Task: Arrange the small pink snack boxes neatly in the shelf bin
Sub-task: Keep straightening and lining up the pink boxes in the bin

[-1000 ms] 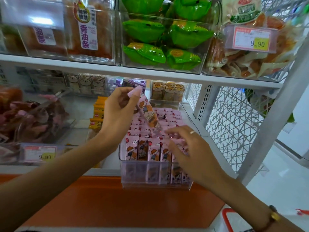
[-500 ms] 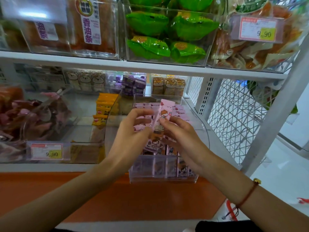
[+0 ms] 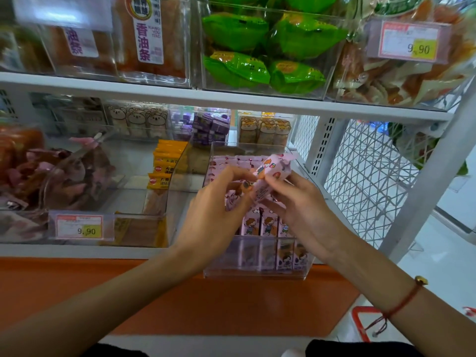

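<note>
Above the clear shelf bin (image 3: 257, 273), your two hands meet around one small pink snack box (image 3: 268, 176). Your left hand (image 3: 213, 217) reaches in from the lower left with its back toward you, the forearm running diagonally up from the bottom corner. Its fingers curl inward, and the fingertips (image 3: 247, 182) pinch the lower left side of the box. Your right hand (image 3: 304, 210) comes in from the lower right, wrist angled up, with a thin red string bracelet (image 3: 401, 304) on the forearm. Its thumb and forefinger pinch the box from the right side, and the other fingers fold loosely beneath it.

You hold the box tilted, its upper end leaning up and to the right, lifted clear of the rows below. Those rows of matching pink boxes (image 3: 262, 225) stand upright in the bin, partly hidden behind your hands. The bin sits at the front edge of the lower white shelf (image 3: 77, 251), overhanging an orange ledge (image 3: 154, 292).

Orange packets (image 3: 164, 163) stand in the neighbouring bin to the left. Green packets (image 3: 260, 50) fill a bin on the upper shelf. A price tag (image 3: 79, 226) reads 9.90.
</note>
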Motion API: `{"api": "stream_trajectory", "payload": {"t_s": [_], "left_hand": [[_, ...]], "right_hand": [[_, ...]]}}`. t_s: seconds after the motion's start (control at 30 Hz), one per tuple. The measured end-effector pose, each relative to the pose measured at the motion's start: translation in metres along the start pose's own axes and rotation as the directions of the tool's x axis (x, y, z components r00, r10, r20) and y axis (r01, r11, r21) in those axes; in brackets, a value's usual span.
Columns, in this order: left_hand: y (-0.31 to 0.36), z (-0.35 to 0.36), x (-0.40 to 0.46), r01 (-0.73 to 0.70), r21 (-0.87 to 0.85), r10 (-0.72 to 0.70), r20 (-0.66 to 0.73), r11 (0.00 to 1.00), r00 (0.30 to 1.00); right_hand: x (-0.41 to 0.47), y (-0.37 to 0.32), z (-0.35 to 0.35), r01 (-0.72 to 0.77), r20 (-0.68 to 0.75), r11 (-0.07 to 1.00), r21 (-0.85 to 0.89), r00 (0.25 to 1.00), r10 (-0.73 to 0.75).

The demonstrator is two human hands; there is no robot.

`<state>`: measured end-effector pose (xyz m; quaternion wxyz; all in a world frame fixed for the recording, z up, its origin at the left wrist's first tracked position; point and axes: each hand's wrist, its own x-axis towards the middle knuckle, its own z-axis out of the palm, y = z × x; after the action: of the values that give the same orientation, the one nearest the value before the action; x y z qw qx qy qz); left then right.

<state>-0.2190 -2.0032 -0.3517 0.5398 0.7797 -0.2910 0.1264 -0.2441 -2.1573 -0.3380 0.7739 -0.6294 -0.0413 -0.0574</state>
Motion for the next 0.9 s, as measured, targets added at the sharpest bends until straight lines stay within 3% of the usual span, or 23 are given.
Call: {"api": "stream_trajectory", "payload": {"t_s": [0.13,0.23,0.4,0.53,0.7,0.8,0.9], "left_hand": [[-0.001,-0.001,0.002,-0.066,0.118,0.068,-0.014,0.991,0.998],[-0.002,-0.001,0.002,-0.08,0.102,0.082,-0.017,0.992,0.996],[-0.003,-0.008,0.007,-0.073,-0.048,0.07,-0.053,0.996,0.996],[-0.005,-0.015,0.009,-0.125,-0.044,0.124,-0.042,0.991,0.991],[-0.005,-0.016,0.009,-0.122,-0.102,0.122,-0.007,0.987,0.992],[0.0,-0.016,0.011,-0.041,-0.221,0.056,0.062,0.974,0.997],[0.005,-0.015,0.012,0.163,-0.34,-0.115,0.157,0.926,0.981]], "right_hand": [[-0.002,0.003,0.005,0.087,-0.171,0.97,-0.226,0.977,-0.127],[-0.005,0.002,0.01,0.15,-0.198,0.938,-0.311,0.955,-0.219],[-0.008,-0.001,0.009,0.27,-0.065,0.894,-0.358,0.948,-0.312],[-0.012,-0.004,0.008,0.425,0.101,0.805,-0.413,0.9,-0.423],[-0.013,-0.004,0.007,0.423,0.111,0.806,-0.415,0.902,-0.416],[-0.012,-0.005,0.005,0.36,0.041,0.825,-0.436,0.924,-0.381],[-0.01,-0.008,0.001,0.295,-0.044,0.831,-0.471,0.933,-0.357]]}}
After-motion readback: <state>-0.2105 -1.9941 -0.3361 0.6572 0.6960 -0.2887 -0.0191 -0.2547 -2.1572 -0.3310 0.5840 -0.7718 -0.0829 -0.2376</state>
